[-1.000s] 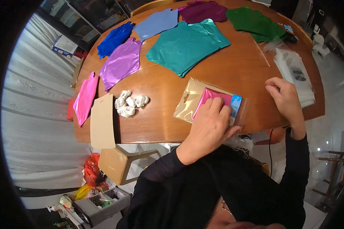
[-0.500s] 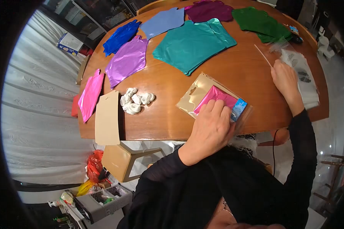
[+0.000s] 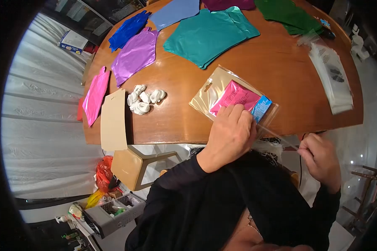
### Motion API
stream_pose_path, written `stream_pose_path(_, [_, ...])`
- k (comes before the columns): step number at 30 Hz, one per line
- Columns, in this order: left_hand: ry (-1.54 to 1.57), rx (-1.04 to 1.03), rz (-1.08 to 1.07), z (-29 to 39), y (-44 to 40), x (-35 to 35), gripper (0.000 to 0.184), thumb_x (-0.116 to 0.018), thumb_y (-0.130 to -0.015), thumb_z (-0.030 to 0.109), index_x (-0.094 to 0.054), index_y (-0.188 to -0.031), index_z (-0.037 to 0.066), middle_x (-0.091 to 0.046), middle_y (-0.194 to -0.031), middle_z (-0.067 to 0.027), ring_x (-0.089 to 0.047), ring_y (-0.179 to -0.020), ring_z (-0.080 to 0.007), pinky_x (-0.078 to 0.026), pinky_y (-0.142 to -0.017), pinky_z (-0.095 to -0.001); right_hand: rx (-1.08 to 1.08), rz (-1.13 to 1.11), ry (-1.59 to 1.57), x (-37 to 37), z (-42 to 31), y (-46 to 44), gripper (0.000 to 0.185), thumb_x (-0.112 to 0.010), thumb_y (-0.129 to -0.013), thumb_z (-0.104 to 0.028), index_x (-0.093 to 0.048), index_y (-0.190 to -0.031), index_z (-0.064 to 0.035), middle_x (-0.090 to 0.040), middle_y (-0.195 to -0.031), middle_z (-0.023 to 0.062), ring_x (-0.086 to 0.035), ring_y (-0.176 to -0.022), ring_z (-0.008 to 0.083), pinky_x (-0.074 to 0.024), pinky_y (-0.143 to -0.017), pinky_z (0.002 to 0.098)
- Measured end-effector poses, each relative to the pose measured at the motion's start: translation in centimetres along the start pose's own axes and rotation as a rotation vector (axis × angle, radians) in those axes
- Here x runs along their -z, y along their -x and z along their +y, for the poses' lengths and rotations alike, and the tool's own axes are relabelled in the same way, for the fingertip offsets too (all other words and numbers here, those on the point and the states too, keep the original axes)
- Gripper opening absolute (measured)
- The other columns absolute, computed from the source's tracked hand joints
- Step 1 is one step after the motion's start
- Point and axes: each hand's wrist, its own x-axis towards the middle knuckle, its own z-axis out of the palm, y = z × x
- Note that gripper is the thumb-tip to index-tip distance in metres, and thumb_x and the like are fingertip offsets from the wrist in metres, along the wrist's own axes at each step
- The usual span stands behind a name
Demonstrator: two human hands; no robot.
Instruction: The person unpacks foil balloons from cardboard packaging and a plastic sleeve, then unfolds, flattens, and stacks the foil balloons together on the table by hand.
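Note:
A clear plastic package (image 3: 205,100) lies on the table with a gold-coloured card, a folded pink foil piece (image 3: 238,97) and a blue label (image 3: 262,108) inside. My left hand (image 3: 232,131) grips its near edge, fingers curled over the foil piece and the label's corner. Off the table's front edge, my right hand (image 3: 321,157) is closed, thumb against fingers, on a thin, pale, see-through strip (image 3: 282,139). The strip runs straight from the package's near corner to my right hand. Whether it is joined to the package cannot be seen.
Flat foil pieces lie around the table: teal (image 3: 209,37), purple (image 3: 136,56), blue (image 3: 129,30), pink (image 3: 97,96) and green (image 3: 287,16). White ribbon bundles (image 3: 144,100) sit beside a beige card (image 3: 114,121). A clear bag (image 3: 333,79) lies at right.
My right hand has come down from beside the clear bag to past the table's front edge, bringing the strip to the package. My left hand stays on the package; the view has tilted slightly.

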Motion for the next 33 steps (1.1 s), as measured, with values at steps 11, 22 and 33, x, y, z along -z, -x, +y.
stream_pose_path(11, [-0.052, -0.078, -0.029, -0.1, 0.6, -0.1, 0.021, -0.068, -0.073, 0.001, -0.052, -0.087, 0.004, -0.054, -0.087, -0.0105, -0.053, -0.070, -0.0262, -0.044, -0.063, -0.0323, 0.068, 0.178, 0.174, -4.6, -1.2, -4.3, 0.013, -0.062, -0.081, -0.003, -0.050, -0.078, -0.0021, -0.053, -0.071, 0.0103, -0.049, -0.058, 0.0298, -0.0406, -0.057, 0.0373])
stream_pose_path(22, [-0.060, -0.079, -0.077, 0.0, 0.3, -0.2, 0.020, -0.066, -0.076, 0.001, -0.053, -0.091, 0.001, -0.059, -0.119, -0.0176, -0.061, -0.082, -0.0301, -0.051, -0.071, -0.0340, 0.074, 0.369, 0.347, -7.4, -1.3, -7.6, 0.012, -0.062, -0.083, -0.005, -0.050, -0.083, -0.0026, -0.057, -0.076, 0.0114, -0.056, -0.061, 0.0302, -0.0447, -0.058, 0.0417])
stream_pose_path(33, [-0.044, -0.058, -0.092, -0.2, 0.2, 0.0, 0.020, -0.067, -0.077, 0.002, -0.054, -0.091, 0.001, -0.057, -0.122, -0.0180, -0.061, -0.082, -0.0303, -0.051, -0.069, -0.0338, 0.153, 0.338, 0.030, -6.0, 0.0, -7.8, 0.010, -0.066, -0.080, -0.001, -0.057, -0.084, -0.0023, -0.055, -0.075, 0.0073, -0.050, -0.064, 0.0245, -0.0421, -0.060, 0.0340])
